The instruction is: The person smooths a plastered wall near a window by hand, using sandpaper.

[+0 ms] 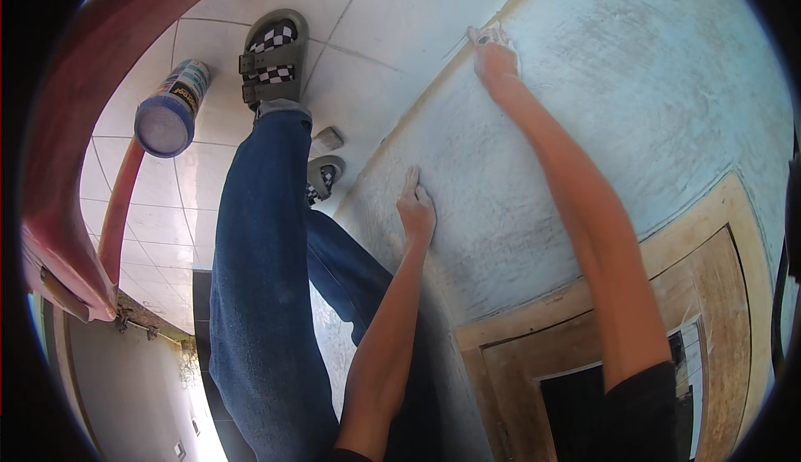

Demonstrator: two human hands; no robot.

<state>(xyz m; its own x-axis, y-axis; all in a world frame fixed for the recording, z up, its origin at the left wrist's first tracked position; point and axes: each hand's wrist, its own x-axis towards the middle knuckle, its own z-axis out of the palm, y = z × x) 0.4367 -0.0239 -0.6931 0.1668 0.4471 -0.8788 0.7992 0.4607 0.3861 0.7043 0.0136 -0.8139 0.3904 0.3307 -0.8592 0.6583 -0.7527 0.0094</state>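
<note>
My right hand (494,61) is closed on a whitish, crumpled piece, perhaps cloth or sandpaper, pressed on the lower edge of the pale blue wall (601,86) near the tiled floor. Fine dust whitens its fingers. Lower in the view, my left hand (417,210) touches the same wall, its index finger stretched out and the other fingers curled; nothing shows in it. A tan strip runs along the wall's foot between the two hands and the tiles. The wall is streaked and patchy with grey-white marks.
A plastic jar with a blue lid (164,126) stands at the left by a red plastic chair (112,42). A small greyish block (327,141) lies on the white floor tiles (357,11) between my sandalled feet. A wooden window frame (663,274) is set in the wall at lower right.
</note>
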